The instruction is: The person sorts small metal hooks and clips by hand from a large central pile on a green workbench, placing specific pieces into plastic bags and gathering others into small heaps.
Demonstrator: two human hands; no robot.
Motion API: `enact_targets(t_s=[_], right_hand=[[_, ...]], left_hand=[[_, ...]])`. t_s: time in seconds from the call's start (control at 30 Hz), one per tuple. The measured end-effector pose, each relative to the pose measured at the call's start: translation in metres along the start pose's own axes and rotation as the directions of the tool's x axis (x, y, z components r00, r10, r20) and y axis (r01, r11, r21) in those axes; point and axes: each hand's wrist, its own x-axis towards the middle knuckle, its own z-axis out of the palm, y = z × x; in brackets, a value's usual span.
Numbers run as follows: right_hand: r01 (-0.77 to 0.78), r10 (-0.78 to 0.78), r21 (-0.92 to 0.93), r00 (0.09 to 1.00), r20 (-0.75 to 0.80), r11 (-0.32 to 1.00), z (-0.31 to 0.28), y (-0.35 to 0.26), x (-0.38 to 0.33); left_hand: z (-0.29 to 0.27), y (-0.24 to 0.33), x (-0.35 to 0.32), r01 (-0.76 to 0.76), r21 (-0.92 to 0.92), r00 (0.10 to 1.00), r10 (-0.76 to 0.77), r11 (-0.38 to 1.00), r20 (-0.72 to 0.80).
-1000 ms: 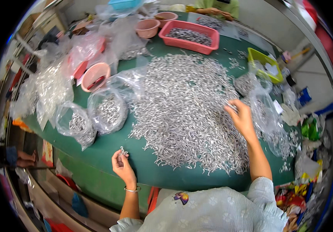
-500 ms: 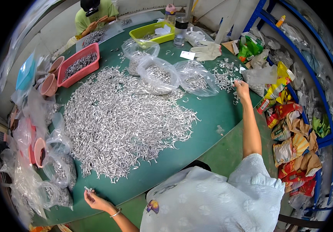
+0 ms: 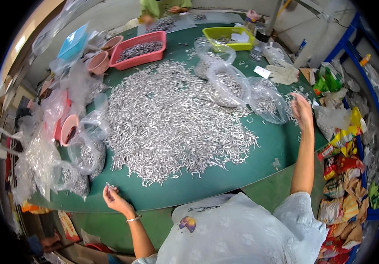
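My left hand (image 3: 116,201) is at the table's near edge, left of centre, its fingers closed on a few small silvery metal pieces (image 3: 110,187). My right arm reaches to the table's far right. There my right hand (image 3: 302,111) is over a small scatter of metal pieces (image 3: 302,90), its fingers bent together. What it may hold is too small to make out. Between my hands spreads a big heap of curved, hook-like metal pieces (image 3: 176,127). A clear plastic bag of metal pieces (image 3: 266,103) lies just left of my right hand.
More open bags (image 3: 229,86) stand behind the heap. A pink tray (image 3: 161,55) and a yellow-green tray (image 3: 207,31) are at the back, near a bottle (image 3: 258,46) and gloves (image 3: 284,74). Bags crowd the left edge. A blue rack (image 3: 345,42) stands right. A co-worker (image 3: 154,8) sits opposite.
The view has swung, so the table sits further right and higher in it. My right hand stays at the right-hand scatter; my left hand still holds small metal pieces near the edge.
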Motion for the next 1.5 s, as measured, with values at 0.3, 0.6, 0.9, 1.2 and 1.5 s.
enact_targets(t_s=[0.3,0.6,0.9,1.2,1.5], right_hand=[[0.362,-0.297,-0.921,0.904,0.307,0.148,0.059,0.021,0.016],[0.475,-0.408,-0.837,0.844,0.347,0.272,0.122,-0.019,-0.008],[0.65,-0.342,-0.465,0.735,0.586,0.601,0.357,0.048,0.114],[0.706,-0.437,-0.612,0.705,0.559,0.356,0.425,0.097,0.169],[0.469,-0.142,-0.633,0.856,0.497,0.616,0.369,0.068,0.173]], left_hand=[[0.015,0.003,-0.003,-0.007,0.028,0.999,0.005,1.0,0.046],[0.012,0.008,-0.005,0.044,0.022,0.999,-0.045,0.999,0.028],[0.02,0.021,-0.007,0.061,0.066,0.997,-0.063,0.996,0.042],[0.018,0.02,-0.006,0.106,0.149,0.994,-0.108,0.983,-0.001],[0.015,0.016,-0.007,0.129,0.148,0.991,-0.13,0.981,-0.001]])
